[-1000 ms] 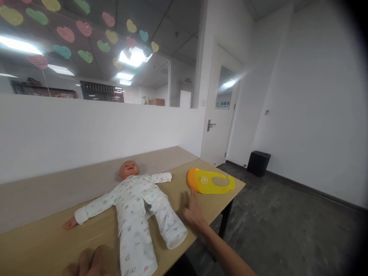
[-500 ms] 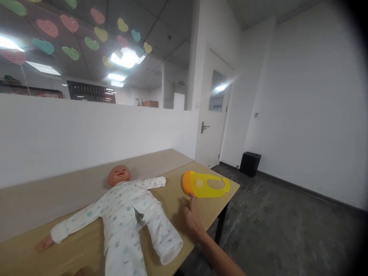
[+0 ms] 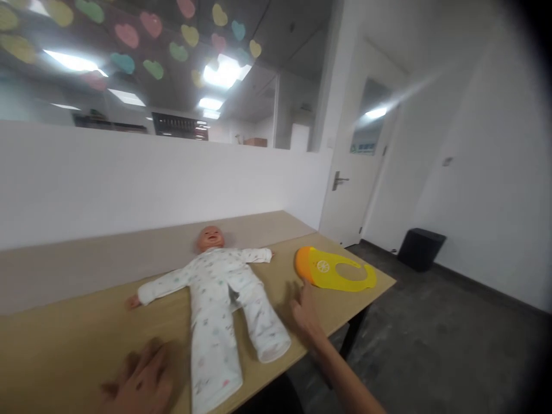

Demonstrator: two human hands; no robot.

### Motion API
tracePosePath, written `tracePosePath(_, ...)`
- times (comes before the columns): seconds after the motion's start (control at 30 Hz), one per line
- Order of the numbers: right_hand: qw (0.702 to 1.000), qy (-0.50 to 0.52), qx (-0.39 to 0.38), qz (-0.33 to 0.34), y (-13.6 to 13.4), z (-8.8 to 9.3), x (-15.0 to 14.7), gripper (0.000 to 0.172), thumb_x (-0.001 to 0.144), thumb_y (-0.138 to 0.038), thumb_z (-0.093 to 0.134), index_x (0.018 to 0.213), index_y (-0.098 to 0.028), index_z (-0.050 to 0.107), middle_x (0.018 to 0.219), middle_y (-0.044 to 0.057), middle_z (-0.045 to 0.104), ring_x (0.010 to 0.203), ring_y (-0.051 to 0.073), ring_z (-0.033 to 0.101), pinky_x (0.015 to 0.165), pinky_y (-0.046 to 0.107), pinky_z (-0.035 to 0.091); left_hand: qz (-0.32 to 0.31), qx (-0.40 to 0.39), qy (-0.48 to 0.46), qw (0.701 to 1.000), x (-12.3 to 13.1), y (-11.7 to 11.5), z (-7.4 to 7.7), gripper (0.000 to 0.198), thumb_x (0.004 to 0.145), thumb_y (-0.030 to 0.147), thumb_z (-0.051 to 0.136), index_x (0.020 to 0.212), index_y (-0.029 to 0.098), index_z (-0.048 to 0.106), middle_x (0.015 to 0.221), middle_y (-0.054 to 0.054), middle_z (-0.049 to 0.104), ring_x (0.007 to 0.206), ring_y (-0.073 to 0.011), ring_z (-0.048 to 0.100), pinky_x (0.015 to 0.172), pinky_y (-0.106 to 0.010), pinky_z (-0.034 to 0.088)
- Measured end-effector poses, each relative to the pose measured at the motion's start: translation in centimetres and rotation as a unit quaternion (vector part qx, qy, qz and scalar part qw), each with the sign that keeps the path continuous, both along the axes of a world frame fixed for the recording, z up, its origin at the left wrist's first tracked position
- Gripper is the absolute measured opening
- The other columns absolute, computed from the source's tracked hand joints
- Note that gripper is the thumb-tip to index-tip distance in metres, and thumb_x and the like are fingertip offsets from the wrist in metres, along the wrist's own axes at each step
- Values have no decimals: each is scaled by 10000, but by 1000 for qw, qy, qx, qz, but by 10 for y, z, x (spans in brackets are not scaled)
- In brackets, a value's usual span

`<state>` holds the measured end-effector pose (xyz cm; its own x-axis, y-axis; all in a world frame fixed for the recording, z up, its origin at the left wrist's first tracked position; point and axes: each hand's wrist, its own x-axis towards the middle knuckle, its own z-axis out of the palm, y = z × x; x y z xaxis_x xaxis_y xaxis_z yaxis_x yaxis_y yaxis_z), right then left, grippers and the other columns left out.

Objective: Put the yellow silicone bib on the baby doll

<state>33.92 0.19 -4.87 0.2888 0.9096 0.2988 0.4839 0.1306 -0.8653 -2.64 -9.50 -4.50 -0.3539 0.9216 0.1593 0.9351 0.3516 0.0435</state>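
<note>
The yellow silicone bib, lying far right on the bench, is touched by the open right hand. It looks light and floppy, best pinched at its neck loop. The left hand is laid open near the baby doll.

you've got a light wood tabletop running along a white partition wall, glass above it. coloured paper hearts are stuck up there, pink, green, yellow, blue, with bright ceiling lights showing through. a white door with a metal lever handle stands at the far end, a narrow window pane in it and a small sign, unreadable. a black bin sits on the dark grey floor against the plain white wall to your right. a small wall switch is above it.
</note>
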Motion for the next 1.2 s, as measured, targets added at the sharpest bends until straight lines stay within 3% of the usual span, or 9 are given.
tracePosePath(0.1, 1000, 9, 14, 8, -3, -1, 2, 828, 682, -296, 457, 1463, -81, 291, 1557, 192, 322, 1458, 298, 306, 1233, 450, 200, -11, 5, -59, 998, 4, -17, 24, 540, 863, 162, 341, 1353, 273, 540, 1556, -33, 430, 1458, -295, 333, 1121, -614, 275)
tracePosePath(0.2, 1000, 10, 7, 16, -5, -1, 5, 795, 684, -301, 437, 1434, -64, 319, 1530, 212, 343, 1440, 327, 315, 1218, 492, 212, -8, 77, -127, 989, 11, -20, 36, 618, 775, 121, 416, 1389, 168, 475, 1433, -132, 569, 1331, -298, 504, 1146, -556, 258)
tracePosePath(0.37, 1000, 2, -9, 26, -8, 1, 7, 747, 686, -301, 419, 1391, -67, 342, 1484, 227, 383, 1397, 352, 357, 1194, 526, 238, -38, 139, -151, 978, 11, -25, 32, 516, 831, 164, 389, 1328, 146, 527, 1396, -153, 597, 1322, -281, 515, 1157, -544, 237)
tracePosePath(0.6, 999, -9, -3, 32, -3, -5, 9, 684, 711, -311, 394, 1351, -68, 372, 1448, 226, 409, 1371, 352, 369, 1184, 526, 247, -62, 109, -129, 984, 10, -26, 33, 531, 904, 196, 285, 1359, 148, 554, 1371, -147, 619, 1384, -293, 448, 1126, -573, 269)
tracePosePath(0.8, 999, -36, 4, 23, -2, -8, 9, 622, 723, -268, 388, 1319, -88, 398, 1412, 213, 454, 1353, 337, 395, 1179, 512, 270, -53, 82, -119, 988, 13, -27, 39, 545, 856, 128, 332, 1365, 137, 523, 1398, -151, 596, 1409, -291, 416, 1129, -567, 253)
tracePosePath(1.2, 994, -101, 48, 16, -1, -19, 14, 666, 672, -190, 374, 1323, -52, 402, 1382, 221, 470, 1325, 306, 434, 1162, 494, 317, -81, 134, -107, 982, 10, -29, 36, 454, 733, 7, 347, 980, 215, 666, 1278, -76, 685, 1268, -256, 551, 1003, -505, 333)
